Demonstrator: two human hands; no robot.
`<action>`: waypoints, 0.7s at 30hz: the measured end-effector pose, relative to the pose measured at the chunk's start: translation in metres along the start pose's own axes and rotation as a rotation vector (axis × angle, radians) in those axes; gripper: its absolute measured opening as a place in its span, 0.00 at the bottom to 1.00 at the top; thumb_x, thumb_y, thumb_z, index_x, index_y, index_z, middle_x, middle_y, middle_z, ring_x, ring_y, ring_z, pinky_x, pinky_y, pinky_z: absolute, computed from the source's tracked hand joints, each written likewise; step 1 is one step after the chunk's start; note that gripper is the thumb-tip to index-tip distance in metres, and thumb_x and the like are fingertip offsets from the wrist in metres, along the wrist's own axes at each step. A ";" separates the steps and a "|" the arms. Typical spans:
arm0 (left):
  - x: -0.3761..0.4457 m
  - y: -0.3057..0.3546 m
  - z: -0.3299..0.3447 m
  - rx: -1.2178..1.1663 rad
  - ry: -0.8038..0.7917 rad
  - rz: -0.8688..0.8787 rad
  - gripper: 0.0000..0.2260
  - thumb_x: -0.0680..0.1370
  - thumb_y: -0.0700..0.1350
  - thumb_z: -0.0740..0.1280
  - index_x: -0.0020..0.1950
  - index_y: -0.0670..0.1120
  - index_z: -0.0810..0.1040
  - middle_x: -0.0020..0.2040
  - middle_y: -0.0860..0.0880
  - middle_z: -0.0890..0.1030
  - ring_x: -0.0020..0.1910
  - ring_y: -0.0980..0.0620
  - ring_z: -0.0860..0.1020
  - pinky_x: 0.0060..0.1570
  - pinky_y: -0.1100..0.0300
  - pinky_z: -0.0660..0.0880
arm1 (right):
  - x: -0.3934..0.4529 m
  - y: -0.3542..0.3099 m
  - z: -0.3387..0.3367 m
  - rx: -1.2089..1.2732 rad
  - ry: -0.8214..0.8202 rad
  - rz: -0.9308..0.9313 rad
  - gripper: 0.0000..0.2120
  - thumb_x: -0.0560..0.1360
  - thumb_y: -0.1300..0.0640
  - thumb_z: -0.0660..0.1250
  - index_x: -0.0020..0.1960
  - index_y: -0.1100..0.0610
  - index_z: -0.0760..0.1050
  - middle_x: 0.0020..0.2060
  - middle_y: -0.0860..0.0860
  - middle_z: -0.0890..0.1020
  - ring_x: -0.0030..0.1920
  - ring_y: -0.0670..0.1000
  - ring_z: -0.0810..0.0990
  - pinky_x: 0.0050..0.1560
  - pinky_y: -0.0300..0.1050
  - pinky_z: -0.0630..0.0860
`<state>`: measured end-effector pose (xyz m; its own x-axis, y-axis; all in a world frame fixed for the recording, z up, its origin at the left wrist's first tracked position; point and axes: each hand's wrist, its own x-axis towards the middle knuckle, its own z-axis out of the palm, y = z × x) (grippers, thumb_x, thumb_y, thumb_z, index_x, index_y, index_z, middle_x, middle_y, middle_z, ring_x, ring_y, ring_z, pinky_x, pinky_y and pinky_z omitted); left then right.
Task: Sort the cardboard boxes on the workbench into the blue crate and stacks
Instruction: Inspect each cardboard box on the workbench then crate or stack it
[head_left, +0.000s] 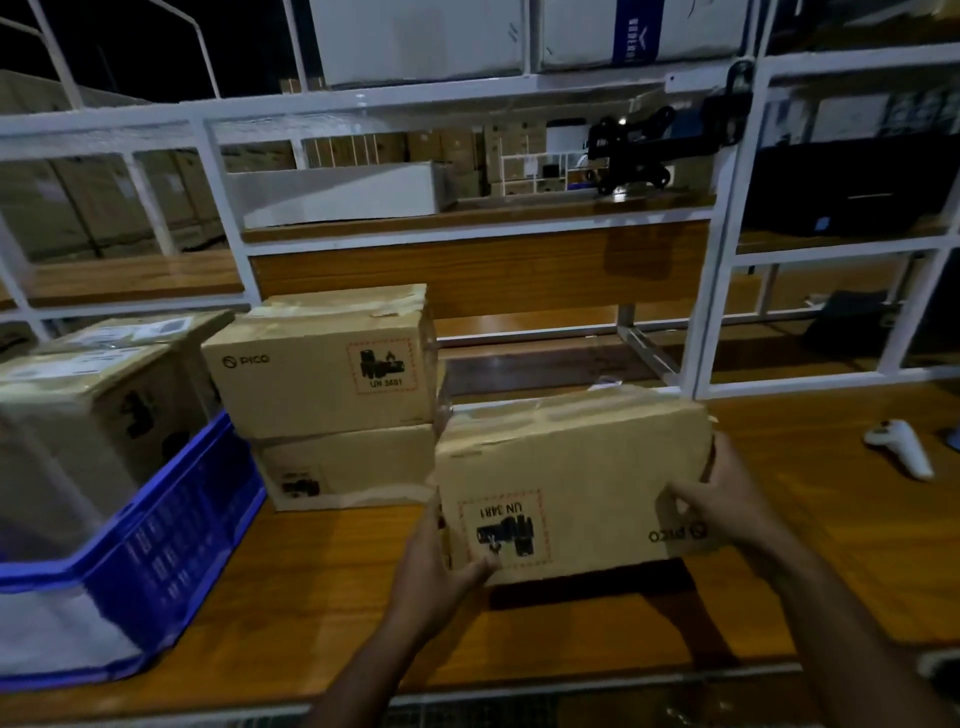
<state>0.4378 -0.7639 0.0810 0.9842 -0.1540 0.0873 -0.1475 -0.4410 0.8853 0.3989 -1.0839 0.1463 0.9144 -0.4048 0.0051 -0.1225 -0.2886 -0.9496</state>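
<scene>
A cardboard box (571, 483) sits lower centre of the frame, lifted clear of the desk (322, 587), its shadow beneath. Its label is upside down: a red-dashed battery mark, "UN 3481", and a PICO logo. The left hand (441, 566) grips its lower left corner, fingers hidden behind; the right hand (722, 499) clasps its right edge. Left of it stand two stacked boxes (337, 395), the lower print blurred. The blue crate (171, 530), cut off at the left edge, holds more boxes (93, 410). A white controller (901, 447) lies at right.
</scene>
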 end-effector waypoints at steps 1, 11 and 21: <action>0.003 -0.004 0.007 0.007 0.027 -0.003 0.39 0.70 0.44 0.79 0.75 0.60 0.63 0.63 0.60 0.76 0.65 0.56 0.76 0.57 0.46 0.81 | 0.003 0.010 0.004 0.005 0.011 0.019 0.31 0.72 0.64 0.73 0.69 0.50 0.62 0.62 0.53 0.73 0.60 0.53 0.73 0.45 0.50 0.76; 0.056 -0.008 0.023 0.214 0.226 0.086 0.23 0.78 0.50 0.70 0.71 0.59 0.66 0.66 0.53 0.78 0.64 0.51 0.78 0.54 0.49 0.82 | 0.048 0.050 0.054 -0.014 0.228 0.065 0.36 0.70 0.65 0.75 0.73 0.55 0.62 0.66 0.57 0.73 0.67 0.59 0.73 0.62 0.62 0.76; 0.106 -0.001 0.051 0.676 0.164 0.487 0.50 0.77 0.36 0.70 0.82 0.57 0.35 0.82 0.54 0.36 0.81 0.51 0.36 0.80 0.45 0.48 | 0.071 0.055 0.097 -0.828 0.322 -0.422 0.47 0.69 0.57 0.76 0.81 0.53 0.54 0.80 0.55 0.56 0.80 0.56 0.49 0.78 0.61 0.48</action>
<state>0.5377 -0.8255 0.0662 0.7899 -0.3564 0.4990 -0.5337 -0.8003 0.2734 0.4946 -1.0443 0.0643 0.8115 -0.3099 0.4954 -0.1538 -0.9312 -0.3306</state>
